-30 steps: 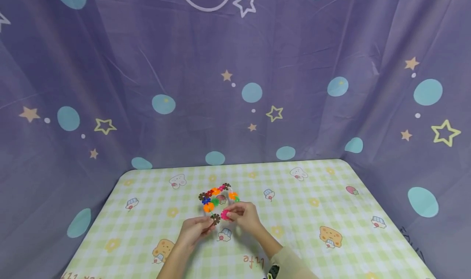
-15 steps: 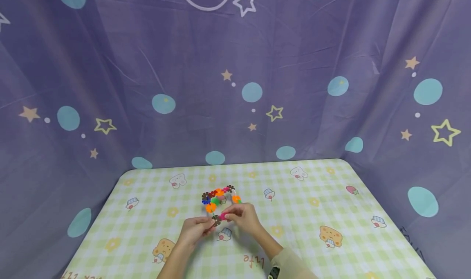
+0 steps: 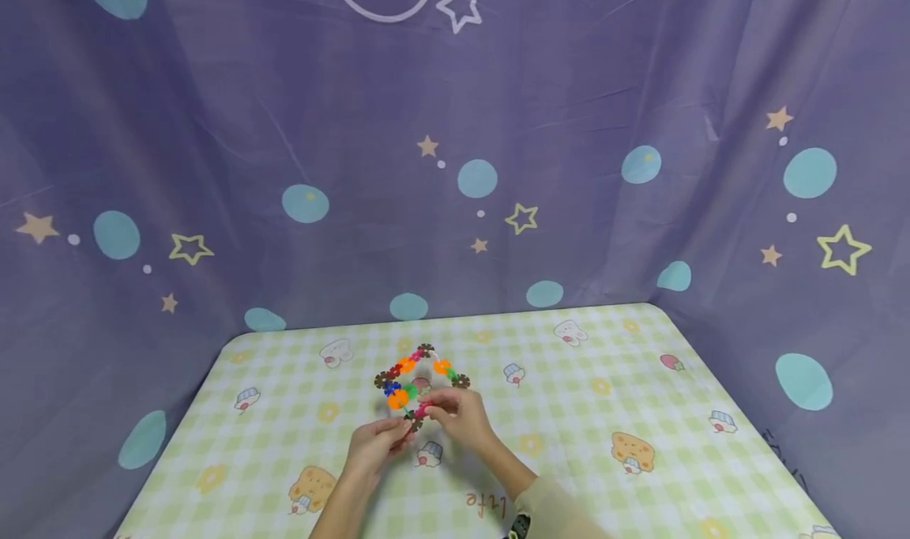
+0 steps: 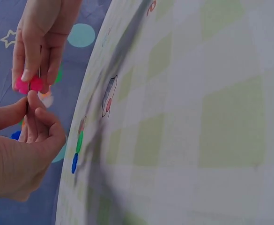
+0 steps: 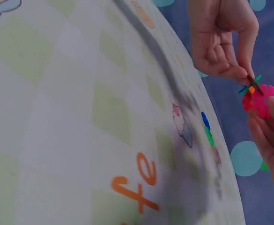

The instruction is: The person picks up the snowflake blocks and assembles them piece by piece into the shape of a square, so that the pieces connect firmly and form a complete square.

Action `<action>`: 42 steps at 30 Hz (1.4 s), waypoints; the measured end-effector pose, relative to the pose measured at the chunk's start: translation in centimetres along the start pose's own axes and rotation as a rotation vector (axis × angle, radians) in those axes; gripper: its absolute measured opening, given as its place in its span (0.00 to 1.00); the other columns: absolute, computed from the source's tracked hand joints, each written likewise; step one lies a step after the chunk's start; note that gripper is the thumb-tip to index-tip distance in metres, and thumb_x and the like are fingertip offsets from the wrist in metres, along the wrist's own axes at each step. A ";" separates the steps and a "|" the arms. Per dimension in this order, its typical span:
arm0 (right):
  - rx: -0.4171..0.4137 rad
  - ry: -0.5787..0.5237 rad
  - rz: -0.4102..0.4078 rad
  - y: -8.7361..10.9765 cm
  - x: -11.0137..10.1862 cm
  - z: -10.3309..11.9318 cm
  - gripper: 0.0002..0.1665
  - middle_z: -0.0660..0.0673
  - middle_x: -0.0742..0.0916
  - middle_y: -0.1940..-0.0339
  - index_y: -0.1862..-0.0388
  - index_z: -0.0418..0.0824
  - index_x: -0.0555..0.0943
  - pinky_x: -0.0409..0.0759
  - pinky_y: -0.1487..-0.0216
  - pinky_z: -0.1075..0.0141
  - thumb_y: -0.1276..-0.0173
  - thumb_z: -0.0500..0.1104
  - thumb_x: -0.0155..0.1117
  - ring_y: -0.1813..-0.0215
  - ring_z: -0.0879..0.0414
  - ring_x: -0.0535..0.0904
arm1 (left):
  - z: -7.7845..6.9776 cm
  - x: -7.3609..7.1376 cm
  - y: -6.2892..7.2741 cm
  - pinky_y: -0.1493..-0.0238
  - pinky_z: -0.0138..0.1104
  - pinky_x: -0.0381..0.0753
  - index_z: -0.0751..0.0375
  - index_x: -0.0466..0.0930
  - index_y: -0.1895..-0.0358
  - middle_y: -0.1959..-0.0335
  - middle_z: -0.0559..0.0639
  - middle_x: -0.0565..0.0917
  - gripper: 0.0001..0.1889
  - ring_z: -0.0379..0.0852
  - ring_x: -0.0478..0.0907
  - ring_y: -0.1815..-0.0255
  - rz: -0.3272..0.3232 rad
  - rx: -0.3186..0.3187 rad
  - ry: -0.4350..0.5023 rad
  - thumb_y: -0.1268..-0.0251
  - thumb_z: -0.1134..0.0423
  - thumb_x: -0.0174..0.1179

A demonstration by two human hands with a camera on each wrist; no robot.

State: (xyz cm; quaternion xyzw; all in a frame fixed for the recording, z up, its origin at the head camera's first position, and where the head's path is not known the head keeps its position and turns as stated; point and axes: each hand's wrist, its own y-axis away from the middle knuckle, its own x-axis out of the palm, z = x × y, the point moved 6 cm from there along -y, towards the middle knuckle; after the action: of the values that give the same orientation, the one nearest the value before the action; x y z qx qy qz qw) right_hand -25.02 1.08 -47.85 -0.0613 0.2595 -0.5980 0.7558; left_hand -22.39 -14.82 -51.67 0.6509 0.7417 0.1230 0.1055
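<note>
My left hand pinches a brown snowflake building disc between thumb and fingers, at the near corner of a multicoloured chain of such discs. My right hand pinches a pink snowflake disc, its edge right at the brown one. In the right wrist view the pink disc meets the thin edge of the brown disc. From the held corner the chain runs through an orange disc and a blue disc, then back to a brown disc. Another brown disc ends its right side.
A table with a green checked cloth lies under the hands, its cartoon figures printed flat. Behind it hangs a purple curtain with stars and ovals. In the left wrist view green and blue discs of the chain hang close over the cloth.
My right hand has brought the pink disc leftward against the brown disc. The chain has tilted and shifted slightly, uncovering the brown disc at its right end. The head view has turned slightly right.
</note>
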 end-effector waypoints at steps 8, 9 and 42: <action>0.004 0.099 0.042 0.3 0.8 -3.7 0.13 0.38 0.89 0.59 0.54 0.33 0.82 0.84 0.57 0.70 0.37 0.37 0.66 0.59 0.48 0.86 | -0.7 -3.6 0.0 0.65 0.27 0.83 0.78 0.74 0.45 0.74 0.42 0.86 0.22 0.34 0.83 0.72 -0.123 -0.003 0.090 0.39 0.67 0.62; 0.004 0.138 0.065 0.2 1.0 -4.1 0.14 0.37 0.88 0.57 0.53 0.32 0.82 0.84 0.56 0.69 0.36 0.38 0.65 0.58 0.47 0.86 | -1.0 -3.9 0.0 0.65 0.26 0.83 0.78 0.73 0.44 0.74 0.42 0.86 0.22 0.34 0.83 0.72 -0.126 0.003 0.095 0.39 0.67 0.62; -0.009 0.702 0.329 1.1 1.4 -4.7 0.26 0.41 0.82 0.41 0.40 0.36 0.75 0.74 0.33 0.57 0.35 0.44 0.65 0.37 0.48 0.77 | -0.9 -2.7 -0.3 0.63 0.29 0.84 0.77 0.76 0.47 0.72 0.46 0.87 0.20 0.36 0.84 0.71 -0.058 -0.012 0.063 0.39 0.67 0.62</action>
State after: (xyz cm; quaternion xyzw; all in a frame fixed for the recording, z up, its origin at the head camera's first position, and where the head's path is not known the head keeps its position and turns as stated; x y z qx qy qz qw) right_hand -26.02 1.16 -52.81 0.1863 0.5115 -0.4521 0.7066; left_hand -22.60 -17.61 -50.95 0.6244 0.7623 0.1449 0.0894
